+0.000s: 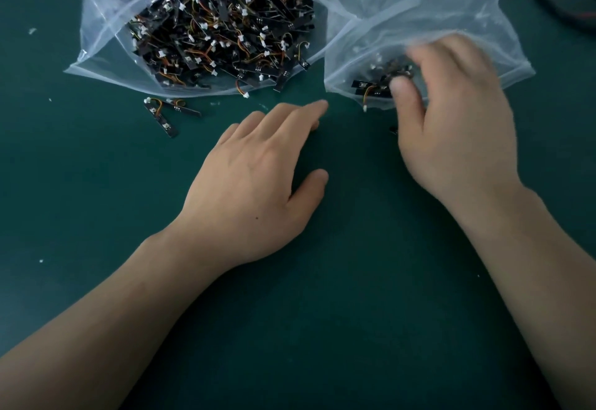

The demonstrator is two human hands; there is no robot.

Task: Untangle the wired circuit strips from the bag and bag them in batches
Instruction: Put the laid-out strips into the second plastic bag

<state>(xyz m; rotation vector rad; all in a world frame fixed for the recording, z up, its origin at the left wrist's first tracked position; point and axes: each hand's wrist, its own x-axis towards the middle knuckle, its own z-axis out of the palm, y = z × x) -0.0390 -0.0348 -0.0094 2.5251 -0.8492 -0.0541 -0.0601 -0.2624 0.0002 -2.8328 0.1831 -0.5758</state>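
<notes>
- Far left, large clear plastic bag [96, 64]: full of tangled black wired circuit strips [222, 35].
- Right, smaller clear plastic bag [451, 6]: few strips; right hand [458, 125] at its mouth, blurred, so I cannot tell its grip.
- Left hand [258, 177] flat, fingers straight.

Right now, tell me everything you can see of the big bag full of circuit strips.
The big bag is clear, crinkled plastic, lying on the green mat with its mouth gaping toward the camera. It is packed with tangled black circuit strips carrying orange and yellow wires and white connectors; some spill over its lip. Its right edge meets the second bag.
</notes>
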